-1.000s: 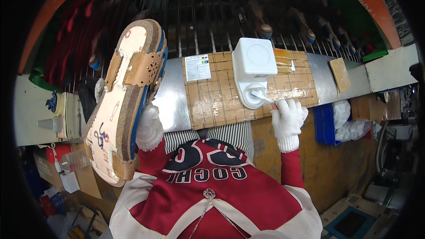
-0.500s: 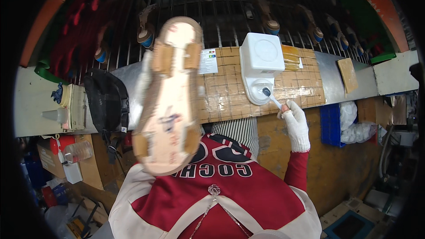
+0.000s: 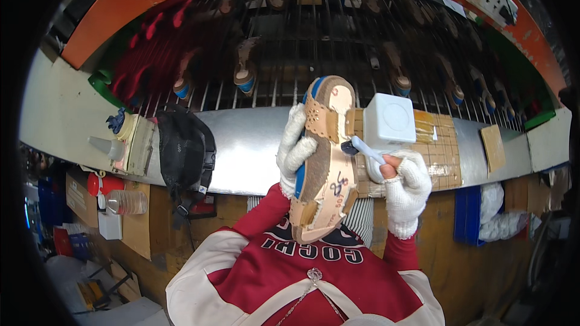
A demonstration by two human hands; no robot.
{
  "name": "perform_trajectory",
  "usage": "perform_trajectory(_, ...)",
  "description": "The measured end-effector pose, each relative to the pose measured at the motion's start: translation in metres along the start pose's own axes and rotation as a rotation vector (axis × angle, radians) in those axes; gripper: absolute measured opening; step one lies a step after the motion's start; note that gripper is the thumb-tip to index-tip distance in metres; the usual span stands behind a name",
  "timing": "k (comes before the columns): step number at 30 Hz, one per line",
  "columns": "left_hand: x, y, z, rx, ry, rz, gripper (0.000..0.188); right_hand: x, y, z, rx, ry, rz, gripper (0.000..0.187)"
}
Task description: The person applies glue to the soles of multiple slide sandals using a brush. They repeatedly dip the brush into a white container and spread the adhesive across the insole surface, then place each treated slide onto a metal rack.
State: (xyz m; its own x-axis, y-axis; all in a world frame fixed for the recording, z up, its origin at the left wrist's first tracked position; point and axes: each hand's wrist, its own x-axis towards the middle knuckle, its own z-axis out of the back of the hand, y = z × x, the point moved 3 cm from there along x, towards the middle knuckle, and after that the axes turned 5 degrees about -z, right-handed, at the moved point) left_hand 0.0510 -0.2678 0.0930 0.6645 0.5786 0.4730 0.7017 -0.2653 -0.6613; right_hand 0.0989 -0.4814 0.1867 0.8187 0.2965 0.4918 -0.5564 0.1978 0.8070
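My left hand (image 3: 294, 146), in a white knitted glove with bare fingertips, grips a sandal (image 3: 326, 190) by its side. The sandal stands on end with its pale underside turned partly toward me; tan straps are folded over its edges, and a blue last shows at the side. In my gloved right hand (image 3: 407, 188) the light handle of a brush (image 3: 366, 150) is pinched between thumb and fingers. Its dark bristles meet the sandal's underside, just below the upper strap. Behind the brush stands a white plastic dispenser (image 3: 389, 122), its front cup mostly covered by my right hand.
Cardboard under clear tape (image 3: 440, 166) lies on the metal bench (image 3: 241, 145). A black bag (image 3: 184, 151) hangs over the front edge at left. Beyond, a rack of metal bars (image 3: 275, 93) carries several sandals. A blue crate (image 3: 468, 214) with white bundles sits lower right.
The sandal has turned and moved right and away from me, so its side shows. The brush has left the dispenser's cup and come left onto the sandal. My view has shifted.
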Motion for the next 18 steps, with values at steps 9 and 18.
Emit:
perform_trajectory(9, -0.008, -0.03, 0.02, 0.76, 0.357, -0.609, 0.062, 0.027, 0.003, -0.031, -0.05, 0.008, 0.029, 0.016)
perform_trajectory(18, 0.002, -0.041, 0.012, 0.747, 0.403, -0.848, 0.061, 0.054, 0.026, -0.028, -0.321, -0.113, 0.302, 0.019)
